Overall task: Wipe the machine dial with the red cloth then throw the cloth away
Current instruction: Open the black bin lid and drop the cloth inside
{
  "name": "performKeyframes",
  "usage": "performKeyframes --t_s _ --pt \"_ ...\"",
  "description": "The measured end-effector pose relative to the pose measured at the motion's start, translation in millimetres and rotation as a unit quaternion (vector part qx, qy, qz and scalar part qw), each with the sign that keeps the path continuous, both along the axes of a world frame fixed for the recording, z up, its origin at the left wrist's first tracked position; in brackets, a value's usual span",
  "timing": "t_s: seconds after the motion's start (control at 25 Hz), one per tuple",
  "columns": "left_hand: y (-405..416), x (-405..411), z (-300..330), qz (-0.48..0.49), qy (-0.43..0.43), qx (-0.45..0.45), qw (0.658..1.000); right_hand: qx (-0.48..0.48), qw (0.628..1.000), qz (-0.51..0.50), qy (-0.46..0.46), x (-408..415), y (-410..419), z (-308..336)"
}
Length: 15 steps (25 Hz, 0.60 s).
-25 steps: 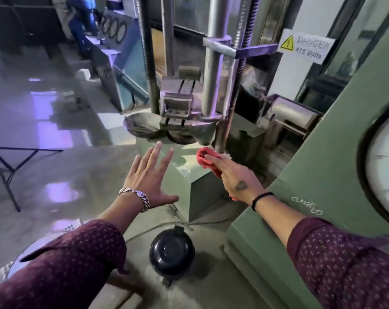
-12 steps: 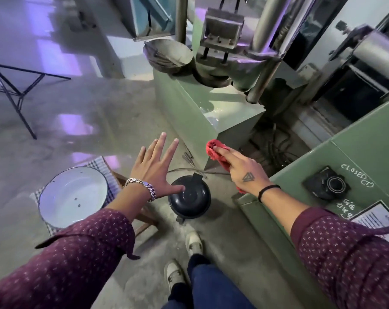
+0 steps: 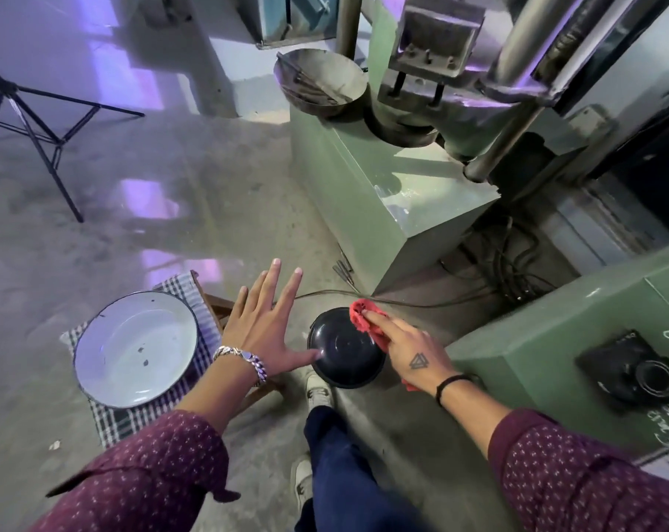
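Note:
My right hand (image 3: 413,353) holds the red cloth (image 3: 361,314), which bunches under the fingers and pokes out near the wrist. Hand and cloth hover above the right side of a round black bin (image 3: 344,349) with its lid shut, standing on the floor. My left hand (image 3: 265,326) is open with fingers spread, left of the bin, thumb tip near its rim. The machine dial is out of view; only the green machine cabinet (image 3: 547,332) shows at the right.
A white enamel basin (image 3: 135,349) rests on a checked cloth over a wooden stool at the left. A green press base (image 3: 367,193) with a metal pan (image 3: 321,84) stands ahead. Cables lie on the floor between the machines. My shoes and leg are below the bin.
The view has tilted down from the machine to the floor. Both hands have come down, and the right hand with the red cloth now hangs over the black bin.

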<state>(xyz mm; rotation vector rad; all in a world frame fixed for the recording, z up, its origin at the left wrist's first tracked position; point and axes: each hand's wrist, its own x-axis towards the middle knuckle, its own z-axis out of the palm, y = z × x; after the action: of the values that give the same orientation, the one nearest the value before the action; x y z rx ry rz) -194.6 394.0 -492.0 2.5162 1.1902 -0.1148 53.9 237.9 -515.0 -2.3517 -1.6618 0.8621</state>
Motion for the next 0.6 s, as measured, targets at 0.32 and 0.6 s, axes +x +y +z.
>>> performKeyframes --t_s 0.32,0.6 --pt "35 27 -122 0.010 0.026 -0.084 0.996 -0.113 0.991 0.053 0.057 -3 26 -160" --pt "49 43 -206 0.009 0.024 -0.103 0.994 -0.203 0.977 0.060 0.033 12 69 -260"
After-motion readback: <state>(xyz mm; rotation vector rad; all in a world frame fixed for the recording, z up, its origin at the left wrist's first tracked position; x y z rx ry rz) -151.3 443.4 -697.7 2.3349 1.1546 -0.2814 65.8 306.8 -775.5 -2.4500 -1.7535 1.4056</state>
